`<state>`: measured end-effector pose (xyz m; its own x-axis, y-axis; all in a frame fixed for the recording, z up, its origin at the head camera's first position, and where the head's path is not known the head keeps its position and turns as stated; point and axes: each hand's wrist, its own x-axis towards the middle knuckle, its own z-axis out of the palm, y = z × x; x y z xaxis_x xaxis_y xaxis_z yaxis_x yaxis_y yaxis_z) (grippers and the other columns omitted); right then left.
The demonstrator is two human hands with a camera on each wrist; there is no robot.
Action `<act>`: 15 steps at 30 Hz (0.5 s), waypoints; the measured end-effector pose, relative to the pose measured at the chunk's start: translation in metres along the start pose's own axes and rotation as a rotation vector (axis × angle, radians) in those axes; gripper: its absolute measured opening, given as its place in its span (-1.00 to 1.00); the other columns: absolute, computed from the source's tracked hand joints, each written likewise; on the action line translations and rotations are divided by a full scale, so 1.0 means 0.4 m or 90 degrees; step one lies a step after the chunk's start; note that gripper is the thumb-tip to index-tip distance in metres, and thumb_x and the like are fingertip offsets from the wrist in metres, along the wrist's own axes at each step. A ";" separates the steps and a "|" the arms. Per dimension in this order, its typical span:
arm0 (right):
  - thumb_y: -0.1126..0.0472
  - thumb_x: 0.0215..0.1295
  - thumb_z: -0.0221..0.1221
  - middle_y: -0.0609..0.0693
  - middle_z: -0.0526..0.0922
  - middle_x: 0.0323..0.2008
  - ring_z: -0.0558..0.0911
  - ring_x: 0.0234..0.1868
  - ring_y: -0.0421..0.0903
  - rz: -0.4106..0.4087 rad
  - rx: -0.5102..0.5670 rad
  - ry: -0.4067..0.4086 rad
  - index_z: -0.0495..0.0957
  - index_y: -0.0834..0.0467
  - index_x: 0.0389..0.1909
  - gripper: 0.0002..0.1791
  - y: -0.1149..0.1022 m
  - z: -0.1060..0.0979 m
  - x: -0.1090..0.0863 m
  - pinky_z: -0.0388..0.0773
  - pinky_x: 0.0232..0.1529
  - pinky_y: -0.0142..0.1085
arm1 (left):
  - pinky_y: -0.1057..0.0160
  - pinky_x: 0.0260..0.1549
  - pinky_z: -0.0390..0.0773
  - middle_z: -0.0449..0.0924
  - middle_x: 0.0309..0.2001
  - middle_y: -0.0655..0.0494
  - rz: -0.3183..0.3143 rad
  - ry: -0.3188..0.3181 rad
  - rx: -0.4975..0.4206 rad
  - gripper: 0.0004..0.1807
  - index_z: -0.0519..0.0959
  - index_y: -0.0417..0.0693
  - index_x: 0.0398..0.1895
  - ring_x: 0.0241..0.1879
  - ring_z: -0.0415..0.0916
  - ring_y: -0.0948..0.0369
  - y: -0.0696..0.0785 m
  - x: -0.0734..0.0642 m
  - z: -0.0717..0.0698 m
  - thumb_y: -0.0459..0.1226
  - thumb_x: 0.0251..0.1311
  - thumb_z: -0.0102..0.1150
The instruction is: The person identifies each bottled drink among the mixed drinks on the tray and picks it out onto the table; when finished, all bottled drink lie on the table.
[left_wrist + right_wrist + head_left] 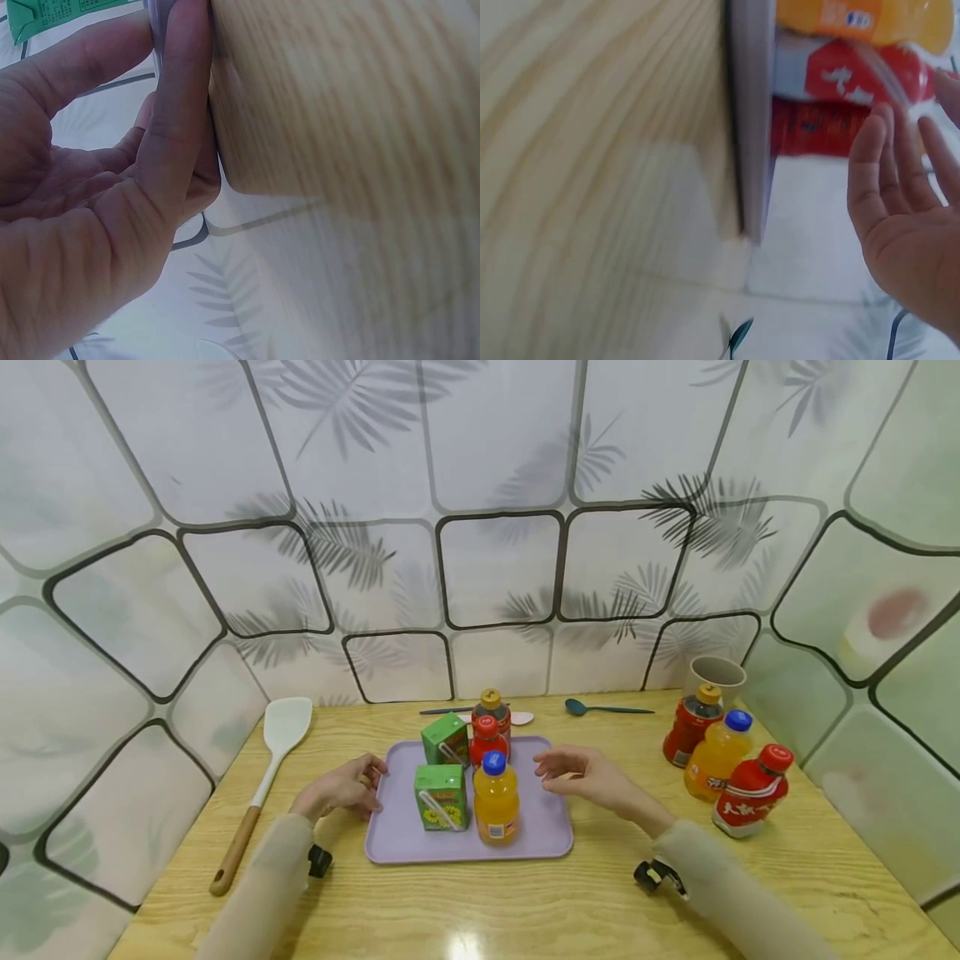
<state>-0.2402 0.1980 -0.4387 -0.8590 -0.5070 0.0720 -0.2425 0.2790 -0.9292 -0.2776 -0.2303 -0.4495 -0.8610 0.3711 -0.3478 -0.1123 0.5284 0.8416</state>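
A lilac tray (525,850) lies on the wooden table, bearing two green drink cartons with straws, front (441,797) and back (446,739), and three bottles. Orange juice with a blue cap (496,806) stands in front, a red-capped bottle (487,745) behind it, and a gold-capped dark red bottle (499,717) at the rear. At the tray's left rim, my left hand (347,787) pinches the edge, fingers on either side in the left wrist view. My right hand (592,779) hovers by the right rim, holding nothing, fingers loosely bent and apart from the bottles.
A white spatula (277,752) with a wooden handle lies at left. At right stand a dark red bottle (688,731), an orange juice bottle (716,760), a red bottle (752,793) and a beige cup (716,672). A teal spoon (611,708) and a pink spoon (521,718) lie near the back wall.
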 end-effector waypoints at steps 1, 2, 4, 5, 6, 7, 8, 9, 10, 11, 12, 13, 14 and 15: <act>0.16 0.26 0.30 0.33 0.57 0.08 0.63 0.01 -0.02 -0.002 0.011 -0.004 0.44 0.26 0.25 -0.43 -0.005 0.007 0.003 0.68 -0.03 -0.25 | 0.20 -0.42 0.72 0.25 -0.16 -0.12 0.000 0.000 -0.001 -0.36 0.25 -0.33 0.14 -0.39 0.48 0.12 0.001 -0.001 0.000 -0.62 -0.09 0.23; 0.17 0.25 0.30 0.34 0.55 0.11 0.62 0.05 0.02 -0.003 0.019 -0.008 0.41 0.25 0.28 -0.40 -0.010 0.014 0.007 0.67 0.01 -0.26 | 0.20 -0.42 0.72 0.24 -0.15 -0.12 0.001 0.001 -0.003 -0.36 0.25 -0.33 0.14 -0.38 0.48 0.12 0.001 -0.002 0.000 -0.62 -0.09 0.22; 0.18 0.23 0.32 0.34 0.52 0.15 0.59 0.11 0.10 -0.006 0.027 -0.012 0.37 0.23 0.32 -0.35 -0.020 0.029 0.012 0.64 0.07 -0.23 | 0.21 -0.43 0.72 0.24 -0.15 -0.12 0.002 0.001 -0.006 -0.36 0.25 -0.33 0.13 -0.38 0.48 0.12 0.002 -0.004 0.000 -0.62 -0.09 0.22; 0.19 0.23 0.32 0.31 0.52 0.17 0.57 0.13 0.13 -0.007 0.025 -0.014 0.36 0.22 0.33 -0.35 -0.024 0.036 0.015 0.62 0.10 -0.22 | 0.21 -0.42 0.72 0.24 -0.15 -0.13 0.003 0.001 -0.006 -0.36 0.25 -0.33 0.13 -0.38 0.48 0.12 0.002 -0.004 0.000 -0.62 -0.09 0.22; 0.19 0.22 0.33 0.28 0.52 0.17 0.55 0.15 0.15 -0.006 0.025 -0.014 0.37 0.20 0.33 -0.34 -0.029 0.043 0.018 0.60 0.13 -0.19 | 0.20 -0.42 0.72 0.24 -0.15 -0.13 0.003 0.001 -0.007 -0.36 0.25 -0.33 0.13 -0.38 0.48 0.12 0.002 -0.004 0.001 -0.62 -0.09 0.22; 0.20 0.22 0.33 0.24 0.53 0.18 0.54 0.17 0.16 -0.009 0.021 -0.016 0.38 0.18 0.33 -0.35 -0.032 0.049 0.021 0.58 0.15 -0.16 | 0.20 -0.42 0.72 0.24 -0.15 -0.13 0.003 0.001 -0.007 -0.37 0.26 -0.33 0.13 -0.38 0.48 0.12 0.002 -0.004 0.001 -0.62 -0.09 0.22; 0.20 0.21 0.34 0.19 0.54 0.18 0.53 0.18 0.15 -0.010 0.018 -0.017 0.38 0.15 0.32 -0.35 -0.037 0.055 0.024 0.57 0.16 -0.14 | 0.20 -0.42 0.72 0.24 -0.15 -0.13 0.004 0.001 -0.007 -0.37 0.26 -0.33 0.13 -0.39 0.48 0.12 0.001 -0.004 0.001 -0.62 -0.09 0.22; 0.20 0.21 0.34 0.17 0.54 0.18 0.52 0.18 0.15 -0.017 0.016 -0.019 0.39 0.14 0.32 -0.36 -0.041 0.061 0.027 0.56 0.17 -0.12 | 0.20 -0.42 0.72 0.24 -0.15 -0.13 0.004 0.001 -0.007 -0.37 0.26 -0.33 0.13 -0.39 0.48 0.12 0.000 -0.003 0.001 -0.62 -0.09 0.22; 0.19 0.20 0.34 0.13 0.54 0.18 0.52 0.19 0.13 -0.021 0.014 -0.020 0.40 0.11 0.31 -0.36 -0.045 0.066 0.029 0.56 0.17 -0.12 | 0.20 -0.42 0.72 0.24 -0.16 -0.13 0.004 0.000 -0.006 -0.37 0.26 -0.33 0.13 -0.39 0.48 0.12 -0.001 -0.003 0.000 -0.62 -0.09 0.22; 0.20 0.20 0.34 0.12 0.54 0.19 0.51 0.19 0.12 -0.030 0.015 -0.022 0.40 0.10 0.31 -0.36 -0.049 0.071 0.031 0.56 0.17 -0.12 | 0.20 -0.42 0.72 0.24 -0.16 -0.12 0.004 0.001 -0.006 -0.37 0.26 -0.33 0.13 -0.39 0.48 0.12 -0.001 -0.002 0.000 -0.62 -0.09 0.22; 0.20 0.19 0.35 0.12 0.53 0.20 0.51 0.19 0.11 -0.039 0.017 -0.024 0.40 0.11 0.31 -0.35 -0.052 0.076 0.033 0.57 0.16 -0.12 | 0.20 -0.42 0.72 0.24 -0.16 -0.12 0.004 0.001 -0.006 -0.37 0.26 -0.33 0.13 -0.39 0.48 0.12 -0.001 -0.002 0.000 -0.62 -0.09 0.23; 0.21 0.18 0.35 0.12 0.53 0.20 0.51 0.19 0.08 -0.047 0.016 -0.023 0.40 0.11 0.32 -0.35 -0.056 0.082 0.035 0.58 0.15 -0.13 | 0.20 -0.42 0.72 0.24 -0.16 -0.12 0.004 0.001 -0.006 -0.37 0.26 -0.33 0.13 -0.39 0.48 0.12 -0.001 -0.002 0.000 -0.62 -0.08 0.23; 0.22 0.18 0.35 0.12 0.53 0.21 0.51 0.18 0.06 -0.056 0.019 -0.021 0.40 0.12 0.32 -0.34 -0.058 0.087 0.037 0.59 0.14 -0.15 | 0.20 -0.42 0.73 0.25 -0.16 -0.12 0.005 0.001 -0.005 -0.37 0.25 -0.33 0.13 -0.38 0.48 0.12 0.000 -0.003 0.000 -0.61 -0.08 0.23; 0.23 0.17 0.36 0.13 0.52 0.22 0.51 0.18 0.05 -0.065 0.019 -0.018 0.40 0.14 0.31 -0.34 -0.060 0.092 0.038 0.59 0.13 -0.17 | 0.20 -0.41 0.73 0.25 -0.16 -0.12 0.006 0.000 -0.004 -0.37 0.25 -0.33 0.13 -0.38 0.48 0.13 0.001 -0.003 0.000 -0.61 -0.08 0.23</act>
<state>-0.2309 0.1535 -0.4287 -0.8168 -0.5550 0.1573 -0.3148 0.2004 -0.9278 -0.2765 -0.2304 -0.4486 -0.8618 0.3767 -0.3398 -0.1069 0.5199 0.8475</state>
